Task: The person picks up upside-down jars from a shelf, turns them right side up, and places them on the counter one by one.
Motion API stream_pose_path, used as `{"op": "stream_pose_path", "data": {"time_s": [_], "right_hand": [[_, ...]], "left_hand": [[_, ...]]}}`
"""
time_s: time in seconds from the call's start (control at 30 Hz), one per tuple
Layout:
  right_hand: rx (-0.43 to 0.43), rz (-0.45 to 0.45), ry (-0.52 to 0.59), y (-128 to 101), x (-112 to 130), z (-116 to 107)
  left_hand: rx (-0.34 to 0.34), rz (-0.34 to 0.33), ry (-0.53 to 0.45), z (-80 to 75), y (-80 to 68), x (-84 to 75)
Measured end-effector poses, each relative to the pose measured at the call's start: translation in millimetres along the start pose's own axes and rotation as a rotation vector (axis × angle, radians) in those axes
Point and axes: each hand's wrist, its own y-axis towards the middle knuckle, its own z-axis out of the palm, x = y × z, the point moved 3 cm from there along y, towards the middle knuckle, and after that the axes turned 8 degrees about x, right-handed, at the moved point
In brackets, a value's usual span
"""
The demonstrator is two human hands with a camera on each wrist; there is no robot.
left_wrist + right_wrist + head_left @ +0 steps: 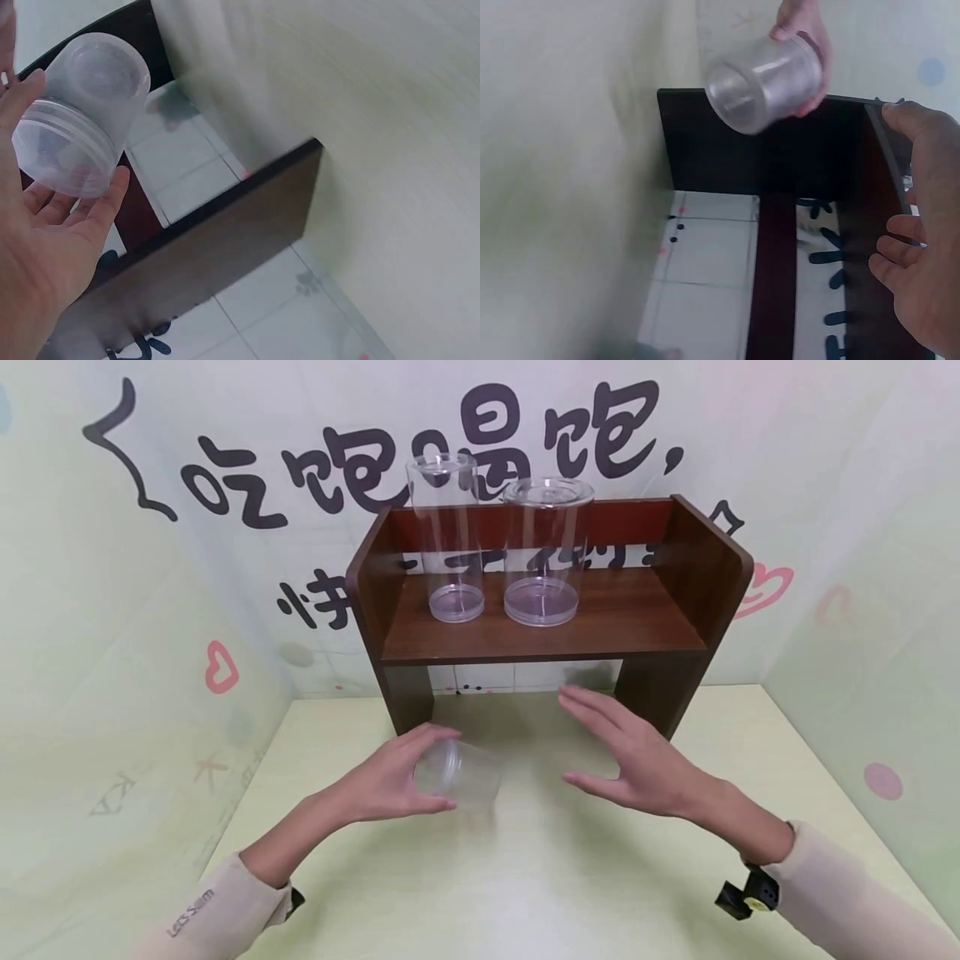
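In the head view my left hand (390, 781) grips a clear plastic jar (476, 772) around its lidded end, holding it tilted on its side above the table. The left wrist view shows the jar (94, 112) with thumb and fingers curled about its ringed lid. Its far end points toward the right hand, as the right wrist view of the jar (761, 84) also shows. My right hand (637, 760) is apart from the jar, thumb and fingers spread, with nothing between them. Two clear jars, a tall narrow one (450, 535) and a wider one (546, 552), stand on the shelf.
A dark brown wooden shelf unit (615, 610) stands at the back of the pale table (480, 893), with an open space under its board. Behind it hangs a white backdrop (247, 410) with black lettering. Light green side walls (90, 693) flank the table.
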Motion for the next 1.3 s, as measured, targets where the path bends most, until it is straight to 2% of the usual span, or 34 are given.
{"op": "stream_pose_path", "data": {"time_s": [0.2,0.37,0.53,0.97,1.3], "right_hand": [[-0.002,-0.027,-0.098,2.5,1.0,-26.3],[-0.057,-0.062,-0.180,7.1,2.6,-49.3],[-0.125,-0.085,-0.255,13.5,3.2,-75.6],[-0.189,-0.019,-0.445,22.9,-8.9,-129.9],[-0.176,0.129,-0.463,29.1,-31.4,-161.7]], "left_hand": [[0.039,-0.029,0.054,-1.4,-15.8,10.3],[0.077,-0.048,0.106,-2.6,-26.9,18.6],[0.124,-0.061,0.158,-3.1,-31.8,26.0],[0.187,-0.080,0.249,-2.4,-39.2,37.4],[0.232,-0.142,0.293,-4.6,-48.7,48.6]]}}
